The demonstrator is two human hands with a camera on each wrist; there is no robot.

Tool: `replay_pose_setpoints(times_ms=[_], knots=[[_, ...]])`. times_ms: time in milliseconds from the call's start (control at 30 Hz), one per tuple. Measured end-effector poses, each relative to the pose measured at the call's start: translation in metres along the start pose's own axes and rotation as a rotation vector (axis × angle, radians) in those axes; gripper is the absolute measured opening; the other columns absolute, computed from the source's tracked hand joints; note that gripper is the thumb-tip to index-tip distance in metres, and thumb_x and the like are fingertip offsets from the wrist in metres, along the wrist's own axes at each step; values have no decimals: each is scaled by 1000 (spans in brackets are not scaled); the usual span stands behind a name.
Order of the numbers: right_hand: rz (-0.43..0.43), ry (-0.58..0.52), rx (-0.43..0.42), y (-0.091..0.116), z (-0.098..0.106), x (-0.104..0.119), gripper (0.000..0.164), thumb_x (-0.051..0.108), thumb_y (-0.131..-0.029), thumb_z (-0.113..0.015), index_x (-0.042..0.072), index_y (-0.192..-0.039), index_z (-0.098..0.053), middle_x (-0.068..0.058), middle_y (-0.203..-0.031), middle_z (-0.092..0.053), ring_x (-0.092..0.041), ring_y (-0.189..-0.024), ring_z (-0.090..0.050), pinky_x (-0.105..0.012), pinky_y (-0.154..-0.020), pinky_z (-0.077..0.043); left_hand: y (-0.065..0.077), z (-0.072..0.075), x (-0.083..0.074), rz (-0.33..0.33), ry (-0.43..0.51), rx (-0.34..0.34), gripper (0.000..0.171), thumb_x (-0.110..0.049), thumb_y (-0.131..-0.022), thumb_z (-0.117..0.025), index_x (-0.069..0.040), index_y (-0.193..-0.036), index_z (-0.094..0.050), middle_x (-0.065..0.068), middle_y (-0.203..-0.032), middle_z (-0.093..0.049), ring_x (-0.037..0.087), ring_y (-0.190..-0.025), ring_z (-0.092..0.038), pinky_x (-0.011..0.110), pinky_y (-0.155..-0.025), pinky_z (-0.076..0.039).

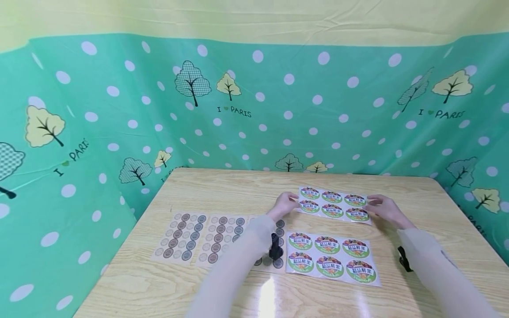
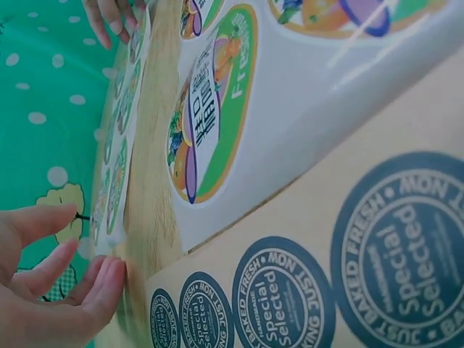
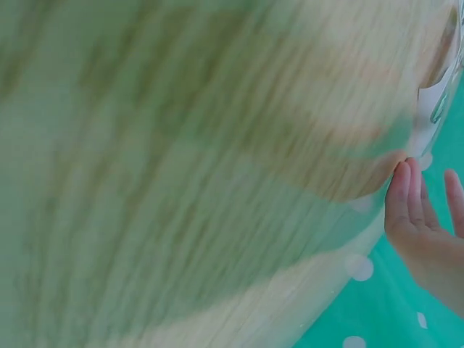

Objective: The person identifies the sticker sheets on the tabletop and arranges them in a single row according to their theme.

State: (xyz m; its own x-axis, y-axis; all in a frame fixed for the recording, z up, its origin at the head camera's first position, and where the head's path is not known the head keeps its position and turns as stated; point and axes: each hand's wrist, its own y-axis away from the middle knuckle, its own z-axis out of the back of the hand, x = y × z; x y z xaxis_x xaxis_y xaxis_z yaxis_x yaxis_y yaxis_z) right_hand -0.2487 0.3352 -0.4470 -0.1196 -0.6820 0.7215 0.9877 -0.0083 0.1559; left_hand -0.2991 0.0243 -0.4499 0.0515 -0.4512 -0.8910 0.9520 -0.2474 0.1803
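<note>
A white sheet of round fruit stickers (image 1: 332,204) lies toward the back of the table, between the two hands. My left hand (image 1: 285,204) is at its left edge. In the left wrist view the left hand's fingers (image 2: 105,286) are at the sheet's near corner, spread apart from one another. My right hand (image 1: 385,209) is at the right edge; in the right wrist view its fairly straight fingers (image 3: 406,199) touch the sheet's edge (image 3: 428,119), the thumb standing apart. Nearer me lies a second fruit sticker sheet (image 1: 333,282), with several colourful ovals.
Left of the near fruit sheet are brown sticker sheets with round labels: one at far left (image 1: 180,238), another beside it (image 1: 218,240), and a third partly under my left forearm (image 1: 280,265). A green patterned cloth (image 1: 254,101) hangs behind the wooden table (image 1: 131,287).
</note>
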Motion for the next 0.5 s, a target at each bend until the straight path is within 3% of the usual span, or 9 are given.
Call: replay_pose_setpoints(times_ms=[333,500], knots=[[-74,-87,6,-11,2,-6,67,25,-85,-55,-11,-132,-24,-36,-129,-26,-46,-114,-34,-48,-88,-42,-8,-1,2,28,12,5,37,-4,-73,-66,1,-108,-56,8,-87,-58,13,-67,-51,20,-58,-45],[-74,-96,30,-16,2,-7,71,26,-84,-57,-10,-133,-21,-35,-133,-23,-46,-118,-30,-48,-91,-40,-10,-2,2,39,-18,0,36,-5,-74,-66,1,-108,-56,10,-101,-58,13,-68,-51,19,-57,-45]])
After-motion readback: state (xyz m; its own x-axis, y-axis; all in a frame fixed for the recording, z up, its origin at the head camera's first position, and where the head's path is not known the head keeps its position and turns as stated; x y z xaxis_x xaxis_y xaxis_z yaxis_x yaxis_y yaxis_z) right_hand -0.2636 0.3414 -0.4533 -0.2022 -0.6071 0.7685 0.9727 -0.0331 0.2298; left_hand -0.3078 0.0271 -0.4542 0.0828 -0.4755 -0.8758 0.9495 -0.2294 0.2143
